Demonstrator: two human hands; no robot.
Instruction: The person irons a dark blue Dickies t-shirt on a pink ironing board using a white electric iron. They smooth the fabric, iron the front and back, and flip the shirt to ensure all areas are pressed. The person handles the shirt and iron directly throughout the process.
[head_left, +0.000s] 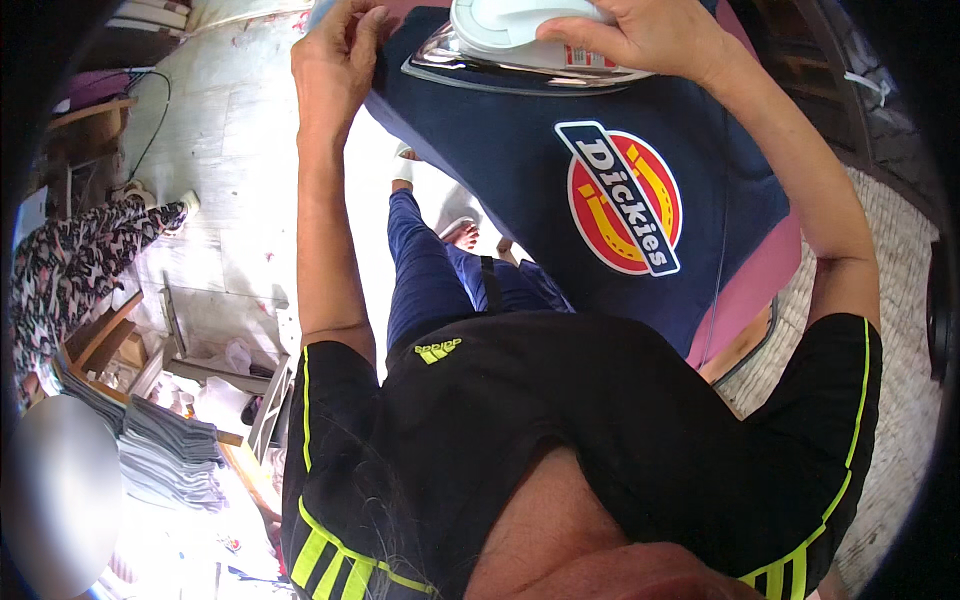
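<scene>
Atop a pink-covered ironing board (775,265), at the upper edge of the head view, your right hand (650,40) is closed on the pale mint-white handle of a chrome-sided clothes iron (520,68), thumb laid along its near side. Beneath spreads a dark navy cloth (500,150) bearing 1 round red-and-yellow emblem (625,200) with a slanting dark banner; the print lies clear of the iron, on the side nearer your body. Your left hand (338,50) bends its fingers by the cloth's upper left edge; whether they pinch fabric, you cannot tell from this angle.

Pressing well, by this look, calls for a flat soleplate, light even weight and smooth strokes along the nose, with your left hand drawing the cloth taut so that no crease forms under the metal. Mind those fingers: they sit on the side the nose faces and should be clear of its path. Steer around the emblem too, since such a print could scorch or stick.

The iron's pointed nose aims to your left, its heel to your right, the long axis running nearly crosswise to your body. The emblem's banner slopes from upper left to lower right.
</scene>
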